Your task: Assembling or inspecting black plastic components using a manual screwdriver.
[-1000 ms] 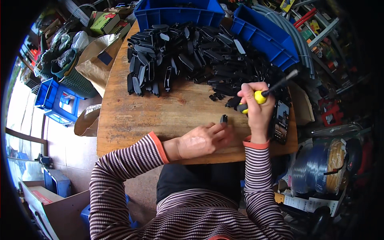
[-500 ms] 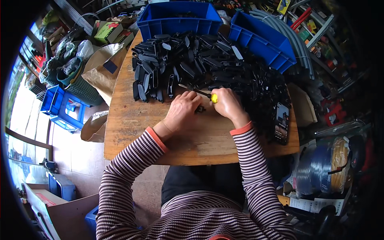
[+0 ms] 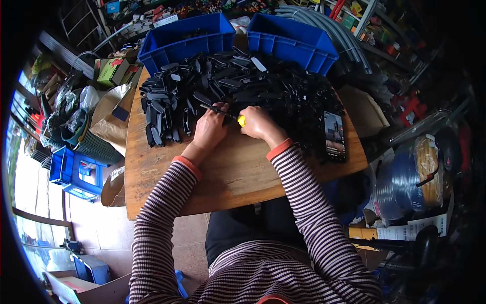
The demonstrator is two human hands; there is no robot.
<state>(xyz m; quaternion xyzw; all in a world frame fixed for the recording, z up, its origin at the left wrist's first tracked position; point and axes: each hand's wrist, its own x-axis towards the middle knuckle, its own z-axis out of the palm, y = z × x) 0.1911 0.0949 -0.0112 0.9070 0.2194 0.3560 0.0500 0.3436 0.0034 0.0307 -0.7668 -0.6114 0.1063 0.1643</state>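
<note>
My right hand [image 3: 259, 123] is closed round a screwdriver with a yellow handle end [image 3: 242, 121]. Its dark shaft points left, across the fingers of my left hand [image 3: 210, 129]. The left fingers are bent together at the near edge of a heap of black plastic pieces [image 3: 238, 81], with a small black part [image 3: 221, 107] at their tips. Its exact shape is hidden by the fingers and shaft. Long flat pieces make up the left of the heap; smaller, tangled ones lie to the right.
Two blue bins [image 3: 195, 43] [image 3: 293, 43] stand behind the heap. A phone [image 3: 334, 136] with a lit screen lies at the right of the wooden table [image 3: 243, 175]. Paper bags [image 3: 112, 119] and a blue crate [image 3: 83, 175] are on the left; wrapped coils [image 3: 405, 180] sit at right.
My view has shifted, so the bins and heap appear further left. My left hand has moved forward to the heap's edge, off the bare wood. The right hand still grips the screwdriver, now beside it.
</note>
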